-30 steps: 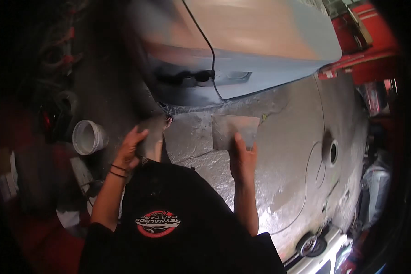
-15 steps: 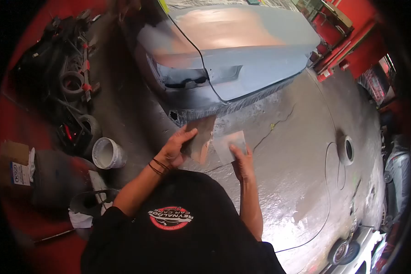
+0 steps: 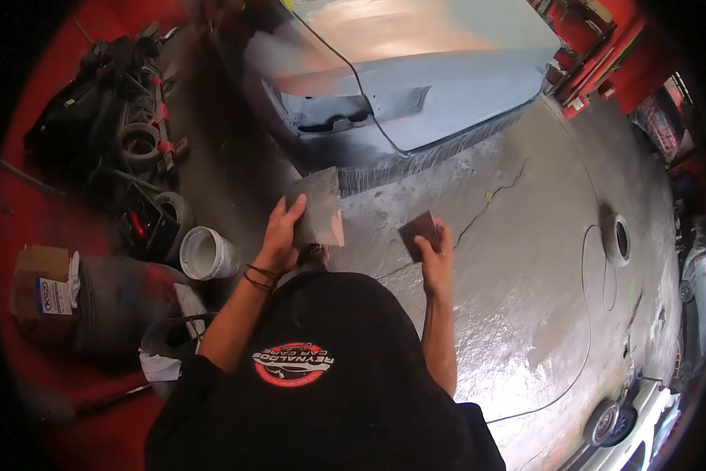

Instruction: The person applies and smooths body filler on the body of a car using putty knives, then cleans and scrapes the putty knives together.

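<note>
My left hand [image 3: 274, 242] is closed on a thin grey board [image 3: 318, 202], its thumb lying over the face. A peach smear of what looks like filler marks the board's lower right edge. Off to the right, my right hand [image 3: 439, 263] pinches a small dark square spreader [image 3: 415, 231] between thumb and fingers. The two flat pieces are apart, with floor showing between them. Beyond both hands stands the rear of a car [image 3: 478, 86], grey-blue with broad peach patches and a bare taillight opening [image 3: 333, 122].
To the left are a white bucket [image 3: 205, 255], a tire [image 3: 138, 147], a cardboard box [image 3: 43, 267] and piled black car parts. On the right a tire [image 3: 617, 240] stands near a thin cable [image 3: 584, 314] on the floor. A white vehicle [image 3: 643, 416] shows at lower right.
My hands have moved apart, taking the board left and the spreader right. The spreader has turned from a pale face to a dark one. The view has shifted slightly.
</note>
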`<state>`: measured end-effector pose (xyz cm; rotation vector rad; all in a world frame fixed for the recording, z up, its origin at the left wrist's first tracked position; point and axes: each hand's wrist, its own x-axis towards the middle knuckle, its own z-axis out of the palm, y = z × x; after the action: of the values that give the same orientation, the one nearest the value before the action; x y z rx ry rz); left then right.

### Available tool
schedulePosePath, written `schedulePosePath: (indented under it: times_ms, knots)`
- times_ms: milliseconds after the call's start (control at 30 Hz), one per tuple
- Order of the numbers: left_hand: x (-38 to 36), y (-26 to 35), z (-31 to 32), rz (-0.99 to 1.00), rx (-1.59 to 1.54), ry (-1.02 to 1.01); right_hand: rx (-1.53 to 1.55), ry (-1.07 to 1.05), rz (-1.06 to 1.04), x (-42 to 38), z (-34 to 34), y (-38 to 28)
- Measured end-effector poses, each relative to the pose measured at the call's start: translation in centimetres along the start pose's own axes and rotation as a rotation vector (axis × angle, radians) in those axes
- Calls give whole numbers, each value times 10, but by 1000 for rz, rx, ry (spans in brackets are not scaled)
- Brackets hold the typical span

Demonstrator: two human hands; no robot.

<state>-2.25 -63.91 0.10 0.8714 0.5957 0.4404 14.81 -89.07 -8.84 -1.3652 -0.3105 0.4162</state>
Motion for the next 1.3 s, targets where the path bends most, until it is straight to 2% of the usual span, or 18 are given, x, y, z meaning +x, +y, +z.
schedulePosePath:
  times_ms: [167,267,400,533,633,733,833,933,1033,1133,1167,1267,1300]
  knots:
    - [9,10,19,234,403,-83,-634,-119,-448,19,36,-61]
    - [10,16,30,393,685,-132,-788,-143,-701,29,55,-89]
    - [8,25,52,488,876,-208,-904,-194,-734,39,68,-92]
    - [6,24,67,533,914,-211,-850,-222,-741,35,80,-87]
    - [5,25,68,529,1054,-182,-754,-248,-728,28,86,-75]
    - [15,20,68,772,1060,-148,-675,-321,-712,19,90,-60]
    - [20,27,64,654,1062,-27,-658,-399,-692,14,89,-58]
    - [40,44,68,864,852,162,-665,-424,-648,3,87,-54]
    - [36,54,77,752,738,82,-509,-351,-694,0,84,-55]
    - [37,9,66,415,238,105,-375,-301,-769,-4,80,-73]
    - [24,7,69,211,135,60,-350,-304,-795,-6,79,-78]
    - [19,-16,66,-66,-71,-75,-299,-268,-778,-14,79,-67]
    - [19,-19,66,-82,-51,-63,-287,-254,-760,-14,78,-59]
